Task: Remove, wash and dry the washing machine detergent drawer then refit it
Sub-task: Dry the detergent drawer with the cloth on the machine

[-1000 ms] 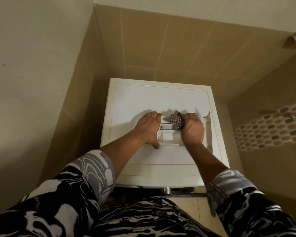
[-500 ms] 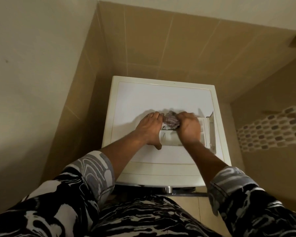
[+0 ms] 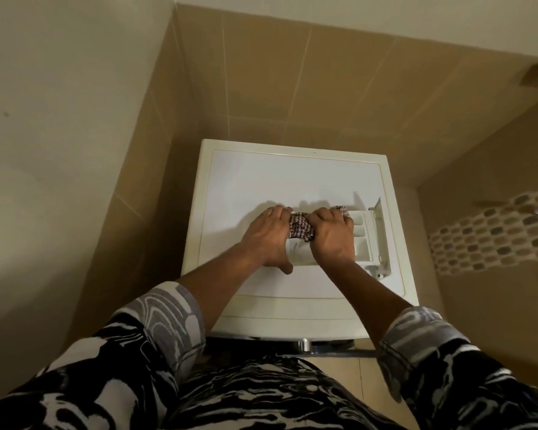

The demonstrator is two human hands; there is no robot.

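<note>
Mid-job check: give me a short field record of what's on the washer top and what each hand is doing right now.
surface: washing machine top, white, in a tiled corner
drawer: detergent drawer lies out of the machine on the top, compartments facing up
cloth: checked cloth pressed into the drawer's left part, between the hands
left hand: left hand braces the drawer's left end, thumb at its near edge
right hand: right hand grips the cloth and covers the drawer's middle
stage: looks like drying; not yet refitted
</note>
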